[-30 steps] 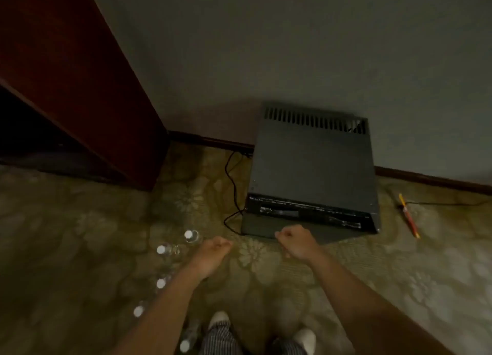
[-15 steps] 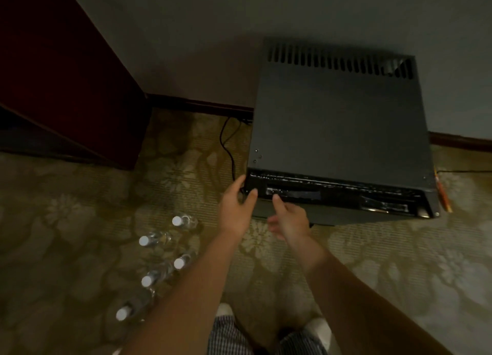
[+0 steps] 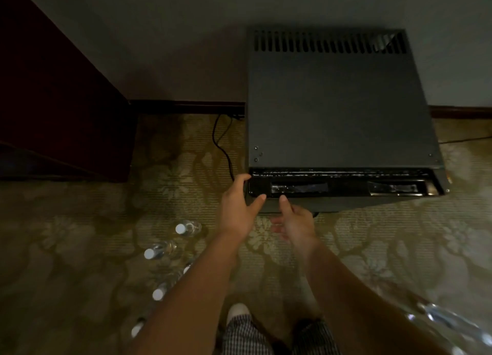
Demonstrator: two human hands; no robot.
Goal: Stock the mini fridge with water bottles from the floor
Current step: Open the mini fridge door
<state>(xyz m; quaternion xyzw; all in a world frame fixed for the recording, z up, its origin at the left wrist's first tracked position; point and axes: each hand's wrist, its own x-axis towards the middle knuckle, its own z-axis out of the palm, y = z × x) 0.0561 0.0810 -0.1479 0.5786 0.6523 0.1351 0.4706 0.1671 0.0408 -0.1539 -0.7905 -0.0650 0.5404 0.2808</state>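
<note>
A dark grey mini fridge (image 3: 338,107) stands on the carpet against the wall, seen from above, its door shut with the glossy black top edge (image 3: 343,188) facing me. My left hand (image 3: 239,208) grips the door's top left corner, thumb on the front and fingers round the side. Just right of it, my right hand (image 3: 292,221) reaches at the door's front edge, fingers loosely spread and holding nothing. Several clear water bottles with white caps (image 3: 159,251) stand on the floor to my left.
A dark red wooden cabinet (image 3: 61,94) stands at the left against the wall. A black power cord (image 3: 222,144) runs along the floor beside the fridge. Crinkled clear plastic (image 3: 452,325) lies at the bottom right. My feet are below.
Both hands went from fists in front of the fridge to reaching its door edge. I have leaned closer, so the fridge fills more of the view.
</note>
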